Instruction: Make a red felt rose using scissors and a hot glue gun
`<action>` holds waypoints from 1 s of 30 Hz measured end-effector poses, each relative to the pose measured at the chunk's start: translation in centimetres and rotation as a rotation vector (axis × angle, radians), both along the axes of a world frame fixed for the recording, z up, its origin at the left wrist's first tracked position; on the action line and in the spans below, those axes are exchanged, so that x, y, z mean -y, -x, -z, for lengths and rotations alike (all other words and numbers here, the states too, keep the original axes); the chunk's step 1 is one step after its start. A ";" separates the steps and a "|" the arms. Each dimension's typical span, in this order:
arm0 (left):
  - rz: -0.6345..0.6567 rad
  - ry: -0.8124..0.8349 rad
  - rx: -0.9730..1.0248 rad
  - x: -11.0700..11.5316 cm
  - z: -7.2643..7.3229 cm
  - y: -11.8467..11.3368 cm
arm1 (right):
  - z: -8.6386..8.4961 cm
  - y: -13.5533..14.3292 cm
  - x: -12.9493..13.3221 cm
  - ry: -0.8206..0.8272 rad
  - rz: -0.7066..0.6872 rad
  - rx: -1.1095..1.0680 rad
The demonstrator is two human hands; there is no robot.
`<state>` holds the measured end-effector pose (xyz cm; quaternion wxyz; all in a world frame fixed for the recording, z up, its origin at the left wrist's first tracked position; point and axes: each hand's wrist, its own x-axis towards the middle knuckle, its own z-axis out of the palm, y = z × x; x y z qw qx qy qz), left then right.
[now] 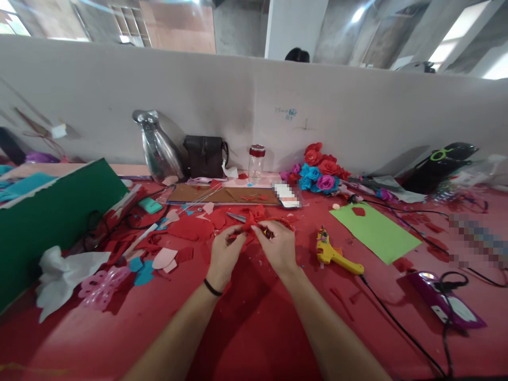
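Note:
My left hand [227, 253] and my right hand [279, 248] meet over the middle of the table, fingertips pinched on a small piece of red craft material [249, 224]. Its exact shape is partly covered by my fingers. Just beyond them, a pointed metal blade [236, 217] lies among red scraps; the rest of that tool is hidden. Something yellow shows under my right hand, too covered to name. To the right rests a yellow glue gun [335, 255] with a black cord. A bunch of red, blue and pink artificial flowers [319, 172] stands against the partition.
Red, pink and blue scraps [164, 259] litter the left side, beside a green board [59, 222]. A metal jug [156, 145], black bag [204, 156] and glass jar [256, 164] line the back. At right are a green sheet [375, 233] and a purple power strip [446, 301].

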<state>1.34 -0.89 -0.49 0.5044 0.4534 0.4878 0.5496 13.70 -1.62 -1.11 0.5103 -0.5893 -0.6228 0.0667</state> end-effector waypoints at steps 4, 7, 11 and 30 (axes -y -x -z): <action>0.009 0.024 -0.012 0.0 0.1 0.0 | -0.1 0.1 0.0 -0.007 0.003 -0.024; 0.011 0.035 0.014 -0.1 0.2 0.0 | -0.2 0.2 0.1 -0.001 0.010 -0.025; 0.000 0.064 0.083 -0.5 0.4 0.2 | -0.4 0.1 0.2 0.007 -0.010 -0.063; 0.204 0.128 0.560 -0.2 -0.4 0.9 | -0.8 1.9 0.8 0.180 -0.417 -0.833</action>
